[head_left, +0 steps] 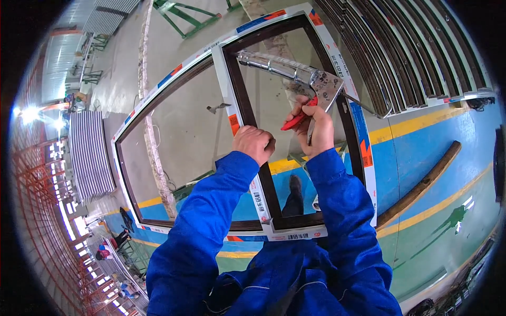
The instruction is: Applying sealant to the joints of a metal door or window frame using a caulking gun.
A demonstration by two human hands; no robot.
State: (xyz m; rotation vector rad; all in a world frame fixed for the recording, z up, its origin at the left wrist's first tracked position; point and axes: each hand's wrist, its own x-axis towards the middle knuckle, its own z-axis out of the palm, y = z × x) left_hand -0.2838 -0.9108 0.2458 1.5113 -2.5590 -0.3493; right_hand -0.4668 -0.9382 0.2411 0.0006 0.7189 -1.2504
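Window frame (240, 126), white with dark inner edges and protective film, lies flat at waist height in front of the person, on supports that cannot be seen. A centre bar (247, 158) divides it into a wide left opening and a narrower right one. No glass in it; the floor (437, 174) shows through.

Left hand (254, 143): closed in a fist around the centre bar, about halfway along, knuckles up. Firm wrap, thumb hidden.

Right hand (315, 130): fingers curled shut around the red grip (295, 120) of a metal hand tool (295, 73). The tool's shiny barrel runs up and left across the right opening toward the far rail; its flat plate head sits just above the hand. Whether the tool tip touches the frame cannot be told.

Handling, as a judgement:
- Frame looks stiff but hollow, so fairly light for its span, and awkward because of its size.
- Film-covered faces are likely slick; dark edges give better purchase.
- Best held at the centre bar or near a corner joint, where it will twist least. Mid-rail holds on the long left side would let it flex.
- Tool looks heavy at the front and wants a full-hand grip at the red handle, as now.

Around: stacked frames (411, 47) lean at upper right, a long wooden pole (421, 184) lies on the floor, striped sheet stack (89, 152) at left, green stand (184, 16) at far top.
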